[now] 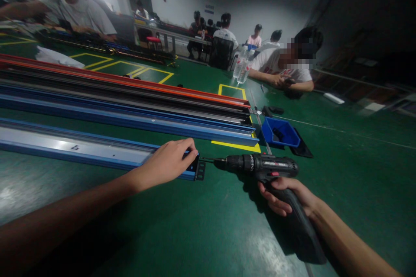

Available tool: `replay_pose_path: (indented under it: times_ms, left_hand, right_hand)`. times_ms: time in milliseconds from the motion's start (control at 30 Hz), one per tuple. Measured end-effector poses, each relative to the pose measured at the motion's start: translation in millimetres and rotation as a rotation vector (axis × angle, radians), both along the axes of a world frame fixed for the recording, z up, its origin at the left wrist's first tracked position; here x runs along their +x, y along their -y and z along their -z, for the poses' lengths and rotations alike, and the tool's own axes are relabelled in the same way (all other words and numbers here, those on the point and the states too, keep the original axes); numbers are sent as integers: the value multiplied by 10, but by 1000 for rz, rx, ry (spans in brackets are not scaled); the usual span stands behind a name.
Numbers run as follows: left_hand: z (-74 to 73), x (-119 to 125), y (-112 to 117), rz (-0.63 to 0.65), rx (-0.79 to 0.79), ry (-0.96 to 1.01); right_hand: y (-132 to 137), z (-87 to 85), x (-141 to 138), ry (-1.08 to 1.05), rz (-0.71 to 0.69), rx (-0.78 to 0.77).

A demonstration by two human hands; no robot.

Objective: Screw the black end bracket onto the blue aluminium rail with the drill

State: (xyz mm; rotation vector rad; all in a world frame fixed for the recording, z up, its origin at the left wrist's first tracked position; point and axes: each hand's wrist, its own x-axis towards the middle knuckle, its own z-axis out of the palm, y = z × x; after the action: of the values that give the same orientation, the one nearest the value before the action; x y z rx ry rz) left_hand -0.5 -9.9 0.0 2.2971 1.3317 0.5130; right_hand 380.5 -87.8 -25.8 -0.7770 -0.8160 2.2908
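Note:
My right hand (pixel 282 199) is wrapped around the handle of a black cordless drill (pixel 263 164). The drill lies almost level, and its long thin bit (pixel 211 160) points left at the end of a blue metal rail (pixel 107 149). At that end, my left hand (pixel 169 160) rests over the rail with its fingers curled and pinched around the end piece. A small black bracket with slots (pixel 201 171) sticks out just below the fingertips. The bit's tip is close to the end piece; whether it touches cannot be made out. The palm covers part of the rail.
More blue rails (pixel 195 126), black rails and an orange rail (pixel 182 88) lie alongside, farther back. A blue parts bin (pixel 281 132) stands behind the drill, near water bottles (pixel 243 67). Across the green table (pixel 208 229), a person (pixel 286 69) holds a small dark object.

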Motion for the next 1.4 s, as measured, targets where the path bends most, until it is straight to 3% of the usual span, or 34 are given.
replay_pose_path:
  times_ms: [1400]
  left_hand:
    - [-21, 4, 20, 8, 39, -5]
  right_hand:
    - [-5, 10, 19, 8, -6, 3]
